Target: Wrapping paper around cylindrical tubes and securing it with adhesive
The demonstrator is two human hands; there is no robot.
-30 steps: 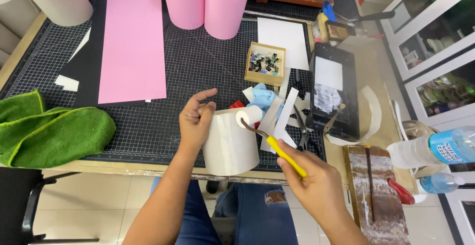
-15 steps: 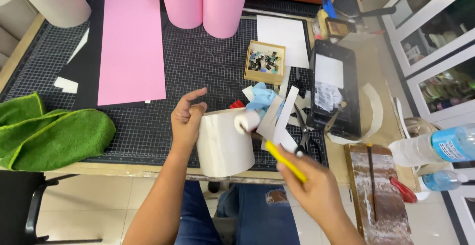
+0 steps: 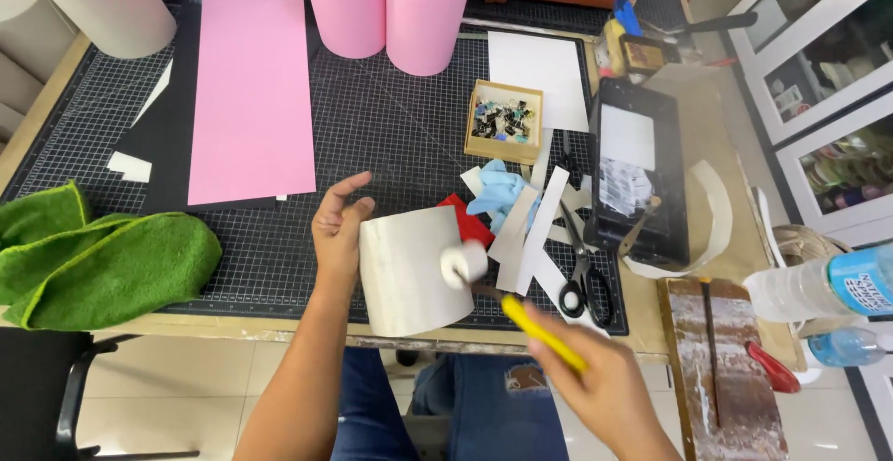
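Observation:
My left hand holds a white paper cylinder at the near edge of the cutting mat, fingers against its left side. My right hand grips the yellow handle of a small paint roller. The roller's white foam head presses against the cylinder's right side.
A pink sheet lies on the black gridded mat, two pink paper tubes behind it. A wooden box of clips, scissors, paper strips, a black tray, a green cloth and water bottles surround me.
The cylinder has tilted and shifted slightly right. The roller has moved down from the cylinder's top edge onto its right side, and my right hand has dropped lower.

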